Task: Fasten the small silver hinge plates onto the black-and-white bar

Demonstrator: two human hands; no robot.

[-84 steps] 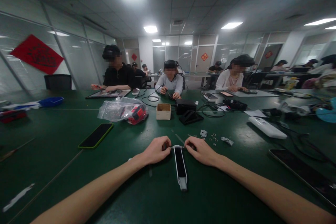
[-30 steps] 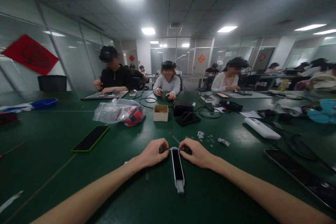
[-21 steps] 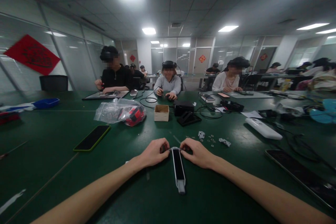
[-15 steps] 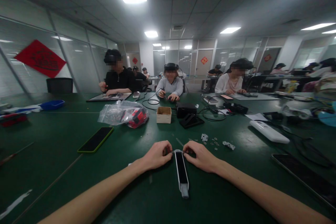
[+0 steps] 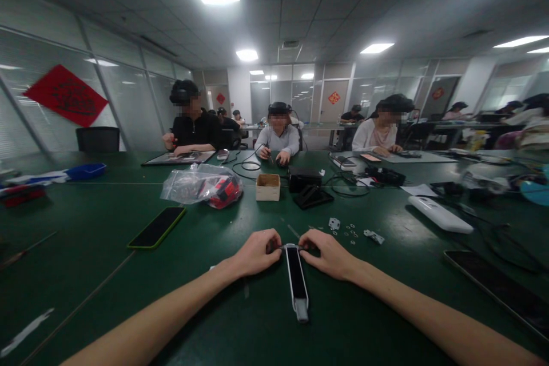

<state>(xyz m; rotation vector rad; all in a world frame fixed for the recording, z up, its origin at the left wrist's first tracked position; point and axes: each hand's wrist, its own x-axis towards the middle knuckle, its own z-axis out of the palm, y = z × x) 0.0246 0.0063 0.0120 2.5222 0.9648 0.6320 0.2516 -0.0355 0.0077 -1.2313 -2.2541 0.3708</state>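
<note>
A long, narrow device with a white frame and black face [image 5: 297, 277] lies on the green table, its grey end toward me. At its far end, my left hand [image 5: 259, 253] is closed in a pinch on the left side. My right hand [image 5: 328, 254] pinches at the same end from the right. Something thin and dark shows at the fingertips of both hands, too small to name. Just beyond my right hand lie small metal plates [image 5: 334, 223] and several small rings [image 5: 347, 234]; another metal piece [image 5: 374, 237] is farther right.
A phone with a green edge [image 5: 158, 228] lies on the left. Ahead stand a small open box [image 5: 267, 189], a plastic bag with red items [image 5: 201, 186] and a black box [image 5: 304, 179]. To the right are a white case [image 5: 440, 215] and a dark tablet-like slab [image 5: 493, 286]. Co-workers sit opposite.
My hands and the long device stay nearly still. Across the table, a co-worker's hands have shifted slightly.
</note>
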